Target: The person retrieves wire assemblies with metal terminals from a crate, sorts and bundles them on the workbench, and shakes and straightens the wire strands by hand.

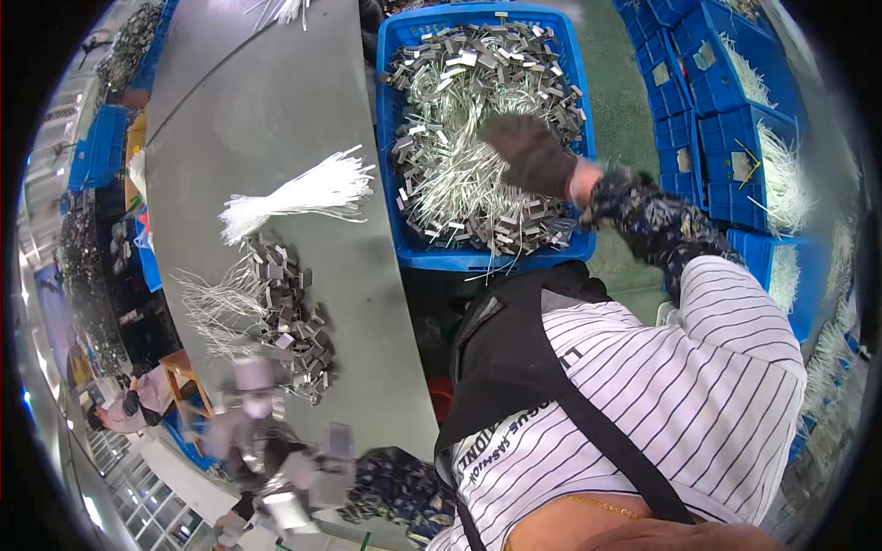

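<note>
Evidently the right hand (531, 151), gloved, is plunged into the crate (395, 55), fingers curled down among the tagged wires (450, 174) beneath it; whether they pinch any I cannot tell. Blurred at lower left, the left hand (285, 477) clutches metal tags (317, 482), beside the table pile (294, 321).

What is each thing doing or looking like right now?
Right hand: gloved, reaching into the crate's metal parts.
Left hand: blurred, holding small metal pieces.
Blue crate: full of wired metal clips.
White bundle: lying flat on the table.
Clip pile: heaped loose on the table.
</note>
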The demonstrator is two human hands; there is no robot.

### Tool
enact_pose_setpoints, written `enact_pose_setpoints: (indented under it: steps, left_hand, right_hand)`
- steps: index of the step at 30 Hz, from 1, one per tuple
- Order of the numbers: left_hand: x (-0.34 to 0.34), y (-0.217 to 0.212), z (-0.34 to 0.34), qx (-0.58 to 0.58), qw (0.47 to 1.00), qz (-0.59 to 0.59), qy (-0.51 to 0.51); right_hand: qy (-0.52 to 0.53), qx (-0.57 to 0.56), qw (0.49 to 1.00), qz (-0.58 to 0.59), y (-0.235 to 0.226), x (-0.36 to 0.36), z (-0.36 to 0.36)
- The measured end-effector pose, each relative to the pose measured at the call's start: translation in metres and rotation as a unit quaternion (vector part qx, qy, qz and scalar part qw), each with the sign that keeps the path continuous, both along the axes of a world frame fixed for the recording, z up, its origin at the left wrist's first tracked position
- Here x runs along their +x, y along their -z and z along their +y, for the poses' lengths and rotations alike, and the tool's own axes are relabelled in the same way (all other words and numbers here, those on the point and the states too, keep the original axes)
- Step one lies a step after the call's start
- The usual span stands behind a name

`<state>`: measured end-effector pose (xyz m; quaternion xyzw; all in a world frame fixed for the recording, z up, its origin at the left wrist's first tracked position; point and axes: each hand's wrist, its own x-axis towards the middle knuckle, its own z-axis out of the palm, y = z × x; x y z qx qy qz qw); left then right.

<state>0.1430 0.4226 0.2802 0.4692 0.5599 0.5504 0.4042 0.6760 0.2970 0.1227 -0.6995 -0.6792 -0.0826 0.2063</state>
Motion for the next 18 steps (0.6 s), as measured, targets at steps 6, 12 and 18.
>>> enact_pose_setpoints:
  steps: [6, 12, 18]
  left_hand:
    - [-0.004, 0.028, -0.076, -0.13, 0.99, 0.029, 0.048]
    - [0.085, 0.015, -0.097, -0.085, 0.993, 0.072, -0.029]
    - [0.064, 0.035, -0.114, -0.032, 0.977, 0.21, -0.032]
  right_hand:
    - [0.08, -0.23, 0.97, 0.027, -0.006, 0.083, 0.029]
    - [0.079, -0.365, 0.928, 0.003, 0.007, 0.116, 0.055]
    - [0.036, -0.354, 0.933, -0.05, -0.01, 0.099, 0.048]
